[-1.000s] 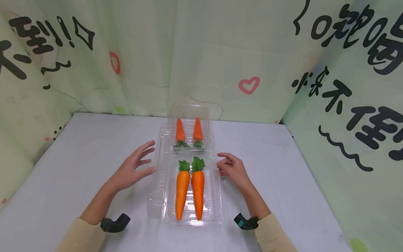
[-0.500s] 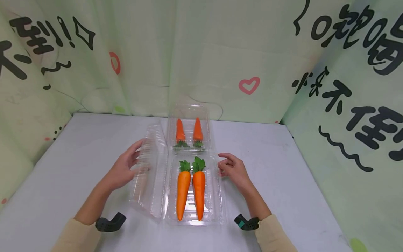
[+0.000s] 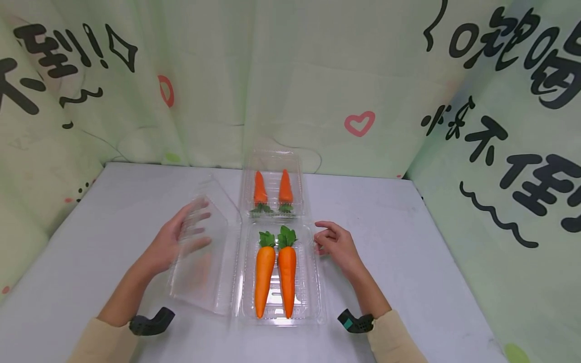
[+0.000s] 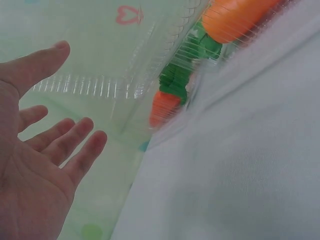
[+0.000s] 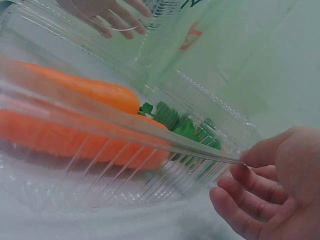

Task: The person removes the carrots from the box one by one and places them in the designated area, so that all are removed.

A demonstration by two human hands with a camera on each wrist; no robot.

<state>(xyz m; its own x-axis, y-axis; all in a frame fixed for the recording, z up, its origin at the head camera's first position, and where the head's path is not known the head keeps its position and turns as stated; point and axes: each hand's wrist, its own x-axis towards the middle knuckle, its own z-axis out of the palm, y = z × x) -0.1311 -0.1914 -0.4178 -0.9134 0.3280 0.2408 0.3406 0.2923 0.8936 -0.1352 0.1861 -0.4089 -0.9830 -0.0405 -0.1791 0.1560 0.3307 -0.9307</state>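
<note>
Two orange carrots with green tops, the left one (image 3: 264, 280) and the right one (image 3: 287, 280), lie side by side in a clear plastic clamshell box (image 3: 321, 302). Its hinged lid (image 3: 206, 282) stands tilted out to the left, raised off the table. Behind that lid is my left hand (image 3: 174, 237), seen partly through the plastic; its fingers are straight and spread in the left wrist view. Whether it touches the lid I cannot tell. My right hand (image 3: 337, 247) pinches the box's right rim between thumb and index finger, as the right wrist view shows.
Just behind stands a second clear box (image 3: 272, 159) with two more carrots, a left one (image 3: 260, 187) and a right one (image 3: 285, 187), tops toward me. A white table (image 3: 386, 227) lies under everything. Pale green printed curtains (image 3: 295, 75) enclose the back and sides.
The lid has swung from near the box's left edge outward to the left and is tilted further open. My left hand has moved left with it. The right hand has stayed at the rim.
</note>
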